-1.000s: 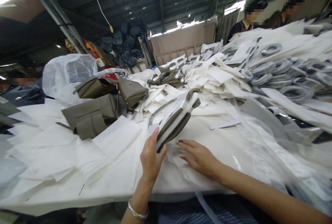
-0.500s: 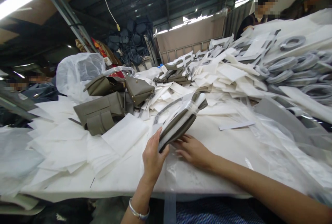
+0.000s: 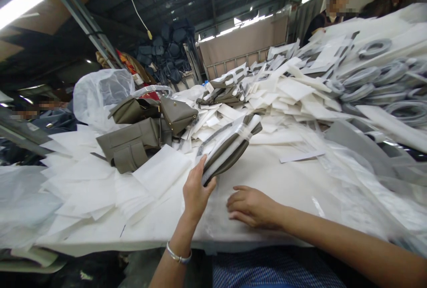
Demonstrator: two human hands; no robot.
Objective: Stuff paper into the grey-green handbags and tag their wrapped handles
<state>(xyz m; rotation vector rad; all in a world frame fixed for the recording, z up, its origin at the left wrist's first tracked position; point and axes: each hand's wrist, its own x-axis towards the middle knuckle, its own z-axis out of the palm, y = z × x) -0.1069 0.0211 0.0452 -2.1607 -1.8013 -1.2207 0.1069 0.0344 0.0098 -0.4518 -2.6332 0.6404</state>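
Note:
My left hand (image 3: 196,186) grips the near end of a flattened olive-grey bundle (image 3: 230,152), thumb on one side and fingers on the other. The bundle looks like folded bag parts with white sheeting between the layers and clear film around its far end. It is tilted up, away from me. My right hand (image 3: 250,206) is apart from it, low over the white tabletop (image 3: 280,181), with fingers loosely bent, a little spread and nothing visible in them. A faint clear plastic sheet (image 3: 216,217) lies between my two hands.
Olive bags (image 3: 133,139) stand at the left beside fanned white sheets (image 3: 86,186). A pile of white pieces (image 3: 287,92) fills the back; grey coils (image 3: 363,79) and clear plastic (image 3: 356,190) lie at the right. A person (image 3: 320,23) is at the back right.
My right hand has drawn away from the bundle's underside, slightly down and to the right. My left hand keeps its grip almost in place. The clear strip over the table's front edge no longer hangs there.

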